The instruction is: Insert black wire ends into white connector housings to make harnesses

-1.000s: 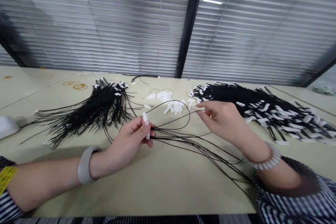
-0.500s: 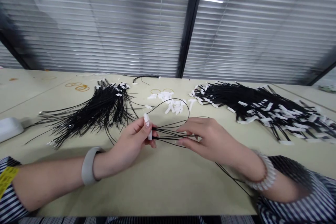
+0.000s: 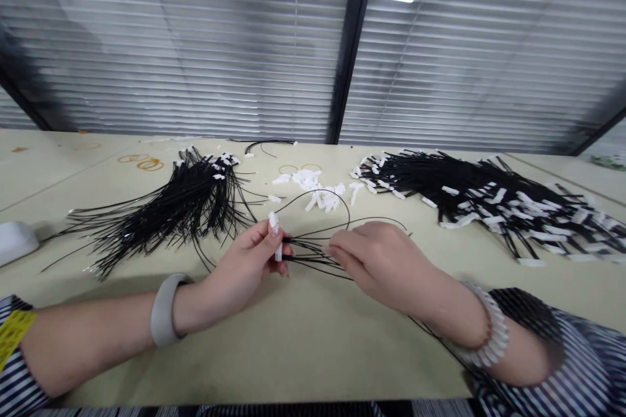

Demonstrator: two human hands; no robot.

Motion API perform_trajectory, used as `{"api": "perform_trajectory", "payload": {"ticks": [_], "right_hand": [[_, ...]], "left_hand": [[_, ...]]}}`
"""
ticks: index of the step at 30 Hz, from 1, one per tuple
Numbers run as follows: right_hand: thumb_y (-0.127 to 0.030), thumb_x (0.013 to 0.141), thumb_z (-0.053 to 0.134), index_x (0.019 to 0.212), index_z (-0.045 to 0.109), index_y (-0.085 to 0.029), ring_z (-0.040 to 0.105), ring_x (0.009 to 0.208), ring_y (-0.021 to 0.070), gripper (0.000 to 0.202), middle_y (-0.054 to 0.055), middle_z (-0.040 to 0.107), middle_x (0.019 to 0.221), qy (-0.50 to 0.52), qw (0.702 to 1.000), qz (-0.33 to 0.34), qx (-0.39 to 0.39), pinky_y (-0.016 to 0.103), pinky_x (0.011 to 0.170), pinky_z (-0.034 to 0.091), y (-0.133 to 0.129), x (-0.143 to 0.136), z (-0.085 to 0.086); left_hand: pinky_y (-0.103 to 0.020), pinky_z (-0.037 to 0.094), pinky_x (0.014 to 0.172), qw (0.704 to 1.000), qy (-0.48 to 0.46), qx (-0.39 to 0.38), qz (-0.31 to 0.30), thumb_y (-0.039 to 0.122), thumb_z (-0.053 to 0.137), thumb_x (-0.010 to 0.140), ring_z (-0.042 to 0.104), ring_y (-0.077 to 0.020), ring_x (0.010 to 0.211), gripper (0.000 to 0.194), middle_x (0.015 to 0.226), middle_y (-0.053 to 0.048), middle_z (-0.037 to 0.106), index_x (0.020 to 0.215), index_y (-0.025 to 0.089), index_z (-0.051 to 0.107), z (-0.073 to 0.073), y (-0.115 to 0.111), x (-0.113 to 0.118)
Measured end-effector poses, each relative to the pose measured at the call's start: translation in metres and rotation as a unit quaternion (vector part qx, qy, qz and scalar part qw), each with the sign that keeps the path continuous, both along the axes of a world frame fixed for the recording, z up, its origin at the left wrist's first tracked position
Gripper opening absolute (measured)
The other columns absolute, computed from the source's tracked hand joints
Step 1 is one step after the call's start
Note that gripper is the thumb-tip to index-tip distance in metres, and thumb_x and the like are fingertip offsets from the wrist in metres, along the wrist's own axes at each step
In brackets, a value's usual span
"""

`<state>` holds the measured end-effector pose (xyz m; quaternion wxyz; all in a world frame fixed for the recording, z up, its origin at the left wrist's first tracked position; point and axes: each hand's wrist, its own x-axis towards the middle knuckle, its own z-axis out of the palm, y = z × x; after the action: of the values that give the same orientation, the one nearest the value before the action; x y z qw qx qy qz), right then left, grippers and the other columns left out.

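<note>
My left hand [image 3: 257, 249] pinches a white plastic connector [image 3: 278, 251] upright between thumb and fingers. Several thin black wires [image 3: 309, 257] run from it to the right. Over these wires my right hand [image 3: 368, 254] is closed, its thumb and fingertips pressed together on part of the bundle. One wire loops up above the hands, and others trail from under my right wrist toward the table's front edge. Just behind the hands lies a small heap of loose white connector pieces [image 3: 325, 198].
A heap of black wires [image 3: 178, 208] lies at left, beside a white object [image 3: 17, 241]. At right is a larger pile of black wires with white connectors [image 3: 440, 176]. Rubber bands [image 3: 149, 163] lie on the table [image 3: 274, 345]. Blinds [image 3: 195, 65] rise behind it.
My right hand's fingers have closed from a looser, spread hold into a pinch on the wires. My left hand still holds the connector.
</note>
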<state>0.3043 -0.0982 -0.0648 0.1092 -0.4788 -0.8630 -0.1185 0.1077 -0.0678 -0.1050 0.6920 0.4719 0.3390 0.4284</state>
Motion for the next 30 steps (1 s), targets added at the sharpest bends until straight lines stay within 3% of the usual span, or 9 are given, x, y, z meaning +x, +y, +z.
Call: {"api": "perform_trajectory", "payload": {"ticks": [6, 10, 14, 18, 22, 24, 26, 28, 30], "right_hand": [[-0.034, 0.086, 0.044, 0.075, 0.058, -0.020, 0.049, 0.060, 0.0106, 0.022, -0.002, 0.058, 0.065, 0.086, 0.993, 0.021, -0.072, 0.025, 0.054, 0.028, 0.001, -0.006, -0.004], [-0.026, 0.087, 0.041, 0.076, 0.059, -0.019, 0.050, 0.064, 0.0110, 0.022, 0.000, 0.057, 0.068, 0.095, 0.993, 0.028, -0.065, 0.025, 0.056, 0.030, 0.004, -0.009, -0.010], [-0.019, 0.087, 0.040, 0.069, 0.053, -0.017, 0.044, 0.057, 0.0124, 0.022, 0.001, 0.054, 0.065, -0.006, 0.998, 0.039, 0.050, 0.029, 0.054, 0.026, 0.006, -0.012, -0.010], [-0.006, 0.079, 0.040, 0.066, 0.050, -0.017, 0.042, 0.060, 0.0159, 0.020, 0.003, 0.051, 0.064, -0.105, 0.968, 0.072, 0.217, 0.031, 0.054, 0.024, 0.007, -0.011, -0.002], [-0.002, 0.077, 0.039, 0.068, 0.054, -0.017, 0.041, 0.053, 0.0150, 0.022, 0.002, 0.048, 0.054, -0.117, 0.964, 0.021, 0.239, 0.032, 0.051, 0.025, 0.013, 0.006, 0.006], [-0.005, 0.079, 0.041, 0.078, 0.058, -0.015, 0.046, 0.056, 0.0159, 0.020, 0.003, 0.052, 0.056, -0.027, 0.973, -0.027, 0.228, 0.033, 0.053, 0.032, 0.017, 0.019, 0.011], [-0.011, 0.080, 0.046, 0.093, 0.060, -0.015, 0.055, 0.074, 0.0191, 0.019, 0.008, 0.062, 0.081, 0.168, 0.961, -0.048, 0.216, 0.035, 0.064, 0.041, 0.020, 0.032, 0.019], [-0.017, 0.081, 0.050, 0.104, 0.058, -0.019, 0.055, 0.095, 0.0204, 0.024, 0.008, 0.058, 0.107, 0.418, 0.892, -0.028, 0.171, 0.037, 0.076, 0.045, 0.019, 0.041, 0.029], [-0.020, 0.083, 0.050, 0.099, 0.059, -0.022, 0.055, 0.095, 0.0164, 0.019, 0.005, 0.055, 0.112, 0.625, 0.771, 0.022, 0.118, 0.035, 0.077, 0.047, 0.016, 0.045, 0.039]], "left_hand": [[-0.023, 0.044, 0.055, 0.999, 0.040, 0.030, -0.020, 0.035, 0.052, 0.081, 0.050, -0.0087, 0.057, 0.020, 0.068, 0.002, 0.053, 0.074, 0.017, 0.049, -0.001, 0.000, -0.001], [-0.025, 0.044, 0.056, 0.995, 0.070, 0.059, -0.029, 0.036, 0.051, 0.081, 0.052, -0.0094, 0.056, 0.020, 0.068, 0.002, 0.055, 0.073, 0.018, 0.049, -0.003, -0.001, -0.001], [-0.024, 0.044, 0.056, 0.994, 0.087, 0.067, -0.028, 0.036, 0.051, 0.081, 0.051, -0.0097, 0.057, 0.020, 0.068, 0.002, 0.054, 0.074, 0.018, 0.049, -0.004, -0.001, 0.000], [-0.024, 0.043, 0.055, 0.994, 0.092, 0.061, -0.028, 0.036, 0.050, 0.082, 0.050, -0.0087, 0.056, 0.021, 0.068, 0.002, 0.053, 0.073, 0.017, 0.048, -0.006, 0.001, 0.001], [-0.023, 0.043, 0.054, 0.998, 0.052, 0.016, -0.024, 0.035, 0.049, 0.083, 0.049, -0.0077, 0.055, 0.020, 0.067, 0.003, 0.053, 0.073, 0.018, 0.047, -0.006, 0.002, 0.000], [-0.023, 0.042, 0.054, 0.999, 0.031, -0.005, -0.025, 0.034, 0.049, 0.083, 0.049, -0.0072, 0.054, 0.020, 0.067, 0.003, 0.053, 0.072, 0.017, 0.046, -0.007, 0.003, 0.000], [-0.022, 0.042, 0.053, 0.999, 0.015, -0.018, -0.026, 0.033, 0.051, 0.082, 0.049, -0.0071, 0.053, 0.020, 0.066, 0.003, 0.053, 0.072, 0.017, 0.046, -0.006, 0.004, 0.000], [-0.023, 0.042, 0.053, 0.999, 0.008, -0.025, -0.026, 0.033, 0.053, 0.081, 0.050, -0.0075, 0.052, 0.020, 0.066, 0.003, 0.054, 0.072, 0.017, 0.046, -0.006, 0.004, 0.001], [-0.023, 0.042, 0.053, 0.999, 0.009, -0.025, -0.026, 0.033, 0.054, 0.079, 0.050, -0.0080, 0.053, 0.020, 0.065, 0.003, 0.054, 0.072, 0.017, 0.045, -0.005, 0.004, 0.001]]}}
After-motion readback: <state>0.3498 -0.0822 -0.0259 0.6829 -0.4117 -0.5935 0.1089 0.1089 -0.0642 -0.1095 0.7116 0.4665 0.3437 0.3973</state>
